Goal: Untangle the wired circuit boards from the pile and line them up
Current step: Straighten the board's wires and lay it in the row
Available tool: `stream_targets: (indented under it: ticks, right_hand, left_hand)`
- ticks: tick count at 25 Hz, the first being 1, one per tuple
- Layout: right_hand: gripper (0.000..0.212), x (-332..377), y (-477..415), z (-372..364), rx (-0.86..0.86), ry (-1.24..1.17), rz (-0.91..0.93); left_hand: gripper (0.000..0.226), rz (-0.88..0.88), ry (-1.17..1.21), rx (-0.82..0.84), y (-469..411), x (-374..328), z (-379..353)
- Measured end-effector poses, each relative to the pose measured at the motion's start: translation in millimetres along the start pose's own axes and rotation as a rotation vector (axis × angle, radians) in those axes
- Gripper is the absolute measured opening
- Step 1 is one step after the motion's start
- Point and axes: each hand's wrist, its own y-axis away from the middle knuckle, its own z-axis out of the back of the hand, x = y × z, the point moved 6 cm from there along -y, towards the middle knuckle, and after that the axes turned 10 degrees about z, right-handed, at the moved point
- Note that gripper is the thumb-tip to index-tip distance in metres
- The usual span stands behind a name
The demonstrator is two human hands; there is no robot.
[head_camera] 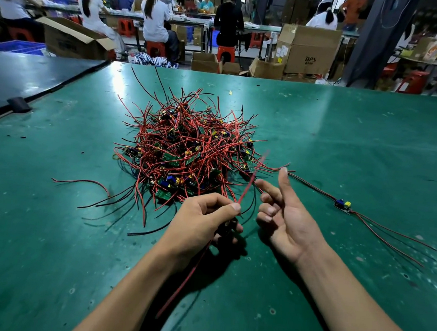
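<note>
Watching via the head view, the only angle there is. Left hand [202, 217] pinches a red lead [186, 278] between thumb and curled fingers, just clear of the pile's near edge. A dark lump sits under the thumb, likely the board on that lead, can't confirm. The lead runs up past the thumb toward the pile, blurred there, and trails down toward the near table edge. It's held lifted off the heap, I'd guess so the tails can slip out of the tangle without dragging neighbours.

Right hand [285, 215] is palm-up beside it and grips nothing: thumb and index straight, other fingers loosely curled. Thumb tip is close to the wire end of the freed board [342, 204]; touching or not, can't tell. That board lies alone on the green mat [349, 138], right of the pile, tails stretched both ways. Reads as first item in the line, so the task is barely started.

Pile [186, 151] is mid-table: dense red and black leads with boards buried inside. In the way:
- leads looping over the held one
- stray leads [83, 181] fanned along the near-left edge

Black strip [19, 77] far left, cardboard boxes [309, 51] and seated workers [156, 16] beyond the table, not a factor.
</note>
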Motion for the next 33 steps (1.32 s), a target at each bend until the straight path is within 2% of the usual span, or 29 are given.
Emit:
stream_targets:
  ticks: [2,5,7,11,15,17,20,22,24,26,30,33]
  right_hand:
    - [0.041,-2.3,3.6,-2.2,0.102,0.237,0.09]
    - [0.007,-5.3,17.6,-18.6,0.349,0.623,0.296]
    - [0.011,-5.4,24.6,-25.3,0.41,0.751,0.382]
    - [0.03,1.4,30.6,-33.6,0.377,0.738,0.46]
    - [0.009,7.5,30.6,-37.7,0.376,0.626,0.538]
    - [0.011,7.3,31.4,-34.9,0.382,0.758,0.577]
    - [0.02,1.6,39.1,-40.2,0.5,1.016,0.676]
    - [0.026,1.3,44.6,-45.5,0.544,1.066,0.753]
    - [0.024,4.3,47.5,-46.7,0.524,1.028,0.79]
    - [0.024,9.9,45.7,-42.6,0.432,0.93,0.777]
    - [0.019,11.9,30.2,-35.7,0.279,0.439,0.489]
    - [0.016,13.3,20.4,-30.4,0.183,0.193,0.349]
  left_hand:
    - [0.013,-0.036,0.092,-0.05,0.7,-4.5,4.4]
    - [0.01,-0.091,0.253,-0.119,2.0,-13.2,13.7]
    - [0.01,-0.119,0.317,-0.165,2.6,-17.1,18.9]
    - [0.012,-0.123,0.412,-0.236,3.6,-18.2,23.7]
    - [0.018,-0.066,0.455,-0.242,4.2,-13.7,19.7]
    - [0.014,-0.08,0.429,-0.224,5.5,-15.3,18.0]
    - [0.007,-0.089,0.418,-0.19,9.5,-17.7,13.1]
    - [0.006,-0.093,0.411,-0.19,10.9,-18.1,10.1]
    - [0.007,-0.095,0.439,-0.167,10.0,-17.6,8.5]
    - [0.009,-0.094,0.456,-0.144,8.4,-16.1,9.0]
    - [0.029,-0.018,0.52,-0.045,5.7,-8.1,3.5]
    - [0.045,-0.016,0.48,0.064,4.0,-4.7,-3.2]
